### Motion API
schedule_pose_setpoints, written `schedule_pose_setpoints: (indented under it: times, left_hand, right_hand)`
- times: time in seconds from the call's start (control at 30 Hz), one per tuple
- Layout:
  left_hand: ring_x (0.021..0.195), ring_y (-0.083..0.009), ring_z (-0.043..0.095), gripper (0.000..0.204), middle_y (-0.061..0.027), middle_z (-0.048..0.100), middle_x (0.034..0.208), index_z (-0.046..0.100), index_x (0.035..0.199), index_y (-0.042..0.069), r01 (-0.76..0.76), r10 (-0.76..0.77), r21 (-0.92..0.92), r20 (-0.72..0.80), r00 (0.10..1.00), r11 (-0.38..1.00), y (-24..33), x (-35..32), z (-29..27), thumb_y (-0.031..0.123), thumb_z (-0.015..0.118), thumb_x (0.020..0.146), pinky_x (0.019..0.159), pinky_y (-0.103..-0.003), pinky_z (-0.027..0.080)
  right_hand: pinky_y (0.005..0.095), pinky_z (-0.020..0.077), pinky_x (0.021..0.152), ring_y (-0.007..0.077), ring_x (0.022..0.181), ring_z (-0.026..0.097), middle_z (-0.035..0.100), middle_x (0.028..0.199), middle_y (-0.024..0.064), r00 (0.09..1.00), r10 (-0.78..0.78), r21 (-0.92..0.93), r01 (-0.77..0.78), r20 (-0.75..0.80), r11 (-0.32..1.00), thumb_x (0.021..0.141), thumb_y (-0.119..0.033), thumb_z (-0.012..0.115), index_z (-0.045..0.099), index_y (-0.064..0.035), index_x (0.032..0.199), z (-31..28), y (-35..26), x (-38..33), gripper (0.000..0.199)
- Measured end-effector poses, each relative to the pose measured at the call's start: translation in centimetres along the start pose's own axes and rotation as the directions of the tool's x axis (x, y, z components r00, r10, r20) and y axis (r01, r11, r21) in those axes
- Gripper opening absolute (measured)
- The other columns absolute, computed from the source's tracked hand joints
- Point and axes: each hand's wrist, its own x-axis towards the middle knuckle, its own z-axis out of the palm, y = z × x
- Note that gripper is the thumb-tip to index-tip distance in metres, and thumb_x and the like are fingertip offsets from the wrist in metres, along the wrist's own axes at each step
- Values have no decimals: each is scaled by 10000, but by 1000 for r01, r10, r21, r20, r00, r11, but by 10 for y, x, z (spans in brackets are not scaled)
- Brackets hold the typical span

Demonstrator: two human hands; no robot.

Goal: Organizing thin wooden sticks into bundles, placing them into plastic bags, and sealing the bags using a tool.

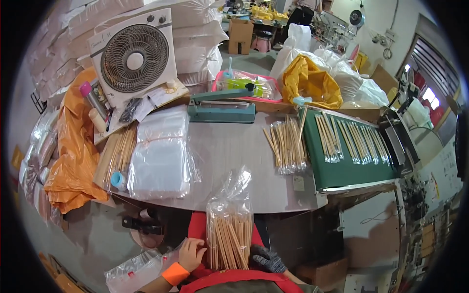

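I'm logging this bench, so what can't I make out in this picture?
In the head view:
How many sticks are in the bag: they overlap.
Whether the gloved right hand touches the bag: fingertips lost in shadow.
Far person's head: cut off by the top edge.
What the yellow heap is: too small.

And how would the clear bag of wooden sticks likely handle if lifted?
The clear bag would probably flop at its crumpled top but feel stiffer below, where wooden sticks fill it. Leaning at different angles, they may shift.
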Motion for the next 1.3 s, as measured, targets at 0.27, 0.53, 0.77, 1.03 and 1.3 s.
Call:
schedule_pose_setpoints:
  times: [0.27,0.53,0.77,1.03,1.3]
  left_hand:
    - [780,-245,571,94,-71,575,817,575,794,71,-277,269,59,117,956,959,3,30,10,49,566,703,674,-341,479]
    - [711,-210,604,150,-54,602,767,613,847,98,-434,456,-142,309,834,890,27,34,-18,83,587,700,616,-317,501]
    - [670,-112,544,170,-55,575,782,552,840,-16,-415,287,-341,-366,885,843,125,200,-162,-82,396,861,646,-235,455]
    - [742,-252,550,101,-107,544,800,555,788,26,-585,568,456,191,800,671,90,227,-180,-47,566,720,654,-307,465]
    - [628,-231,589,136,-101,588,697,560,721,18,-515,515,20,-3,857,857,117,250,-163,25,692,688,558,-311,463]
  right_hand:
    - [399,493,740,354,845,590,584,885,180,894,-414,-526,271,-174,806,714,-69,598,547,-28,1000,-2,-13,58,293]
    - [384,496,640,310,742,604,588,797,130,786,-550,-201,609,281,767,738,-66,597,589,-51,860,-18,-57,53,124]
    - [204,404,468,59,564,486,549,855,47,723,-542,274,676,-429,684,822,-18,601,520,-43,887,-108,-271,144,107]
    - [357,495,607,257,710,597,589,858,143,661,-646,-808,578,381,115,759,-38,496,573,-42,926,-161,-255,181,184]
    - [376,344,1019,314,1202,442,464,1281,192,572,-771,-674,689,280,266,698,-312,725,428,-7,1280,-162,-349,178,722]
